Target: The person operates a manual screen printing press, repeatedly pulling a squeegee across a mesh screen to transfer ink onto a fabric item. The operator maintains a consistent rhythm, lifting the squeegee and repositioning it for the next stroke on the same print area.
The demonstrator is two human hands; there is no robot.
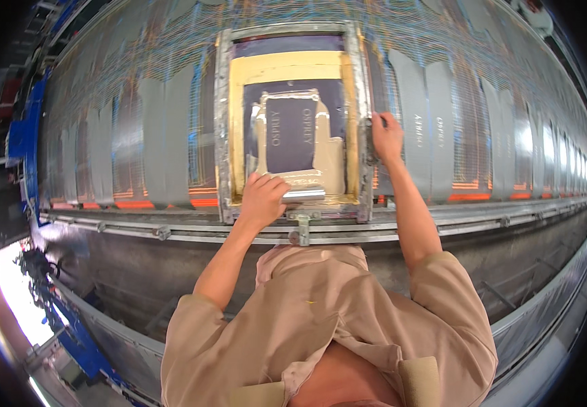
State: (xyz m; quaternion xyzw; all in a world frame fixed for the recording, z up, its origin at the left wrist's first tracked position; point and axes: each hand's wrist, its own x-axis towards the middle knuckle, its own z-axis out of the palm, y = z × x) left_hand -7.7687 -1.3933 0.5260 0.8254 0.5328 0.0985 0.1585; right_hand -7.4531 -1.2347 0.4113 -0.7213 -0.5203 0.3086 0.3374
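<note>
A metal-edged printing screen point(223, 122) lies on the long table in front of me. Its mesh point(290, 136) is dark purple inside a yellow border, with pale lettering on it. My left hand point(261, 201) is closed round the left end of a short silver squeegee point(307, 195) at the screen's near end. Beige ink point(331, 166) is spread in an uneven band round the dark middle, thickest at the right. My right hand point(387, 138), fingers curled, grips the screen frame's right side; its fingertips are partly hidden.
Grey fabric pieces point(166, 129) lie in rows along the table on both sides, some with pale print. A metal rail point(442, 211) with small stops runs along the near edge, and a clamp point(302, 227) sits against it below the screen. Blue machinery point(23, 142) stands at left.
</note>
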